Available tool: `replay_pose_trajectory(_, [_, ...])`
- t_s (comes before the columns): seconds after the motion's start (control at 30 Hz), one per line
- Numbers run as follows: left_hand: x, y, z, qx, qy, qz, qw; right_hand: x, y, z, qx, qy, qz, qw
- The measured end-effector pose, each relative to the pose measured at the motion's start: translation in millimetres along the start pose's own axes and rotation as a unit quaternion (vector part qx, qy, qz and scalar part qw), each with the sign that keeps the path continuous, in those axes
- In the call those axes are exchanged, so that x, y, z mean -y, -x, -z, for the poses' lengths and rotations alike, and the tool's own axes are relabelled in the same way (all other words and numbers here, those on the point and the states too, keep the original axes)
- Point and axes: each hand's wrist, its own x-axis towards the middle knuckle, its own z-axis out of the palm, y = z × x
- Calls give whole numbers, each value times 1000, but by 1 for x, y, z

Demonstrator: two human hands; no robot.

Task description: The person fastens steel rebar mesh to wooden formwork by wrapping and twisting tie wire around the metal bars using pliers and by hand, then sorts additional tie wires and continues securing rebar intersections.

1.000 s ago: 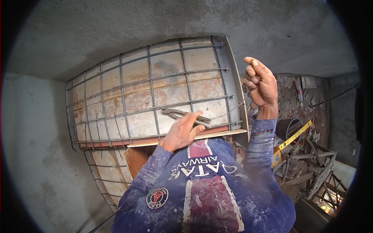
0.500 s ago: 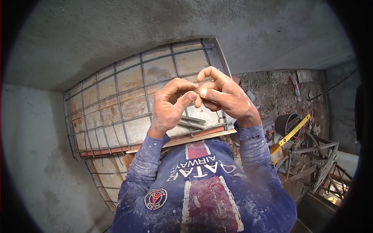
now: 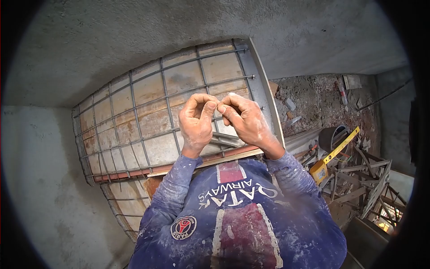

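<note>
My left hand and my right hand meet fingertip to fingertip over the steel bar grid. Thumb and forefinger are pinched together on each hand, and whatever sits between them is too small to make out. Below the hands, grey metal bars lie near the front edge of the grid. The grid rests above wooden formwork boards, with a reddish strip and a pale wooden edge board along the near side.
A plank borders the grid's right end. To the right lie a yellow spirit level, a dark cylindrical container and a heap of wooden frames. Grey plastered walls enclose the left and far sides. Rubble covers the floor.
My right hand has moved down and left, and its raised fingers have curled in. My left hand is slightly lower. More of the grid's right end now shows.
</note>
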Motion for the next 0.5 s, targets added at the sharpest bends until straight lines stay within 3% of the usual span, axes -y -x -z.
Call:
replay_pose_trajectory(0.03, [2,0,1,-20,-16,21,999,-1,2,-4,1,0,-2,1000])
replay_pose_trajectory(0.13, [8,-1,10,-20,-8,35,999,-15,-2,-14,-81,115,132,981])
replay_pose_trajectory(0.27, [16,-4,19,-43,-45,46,997,-32,-6,-30,-91,180,168,965])
replay_pose_trajectory(0.33, [26,-4,26,-38,-4,113,993,-36,-12,-26,-52,163,145,975])
replay_pose_trajectory(0.43, [42,-7,29,-44,35,129,990,-41,-29,-11,9,139,93,986])
replay_pose_trajectory(0.5, [52,-18,34,-62,38,133,989,-31,-39,-1,76,88,-28,993])
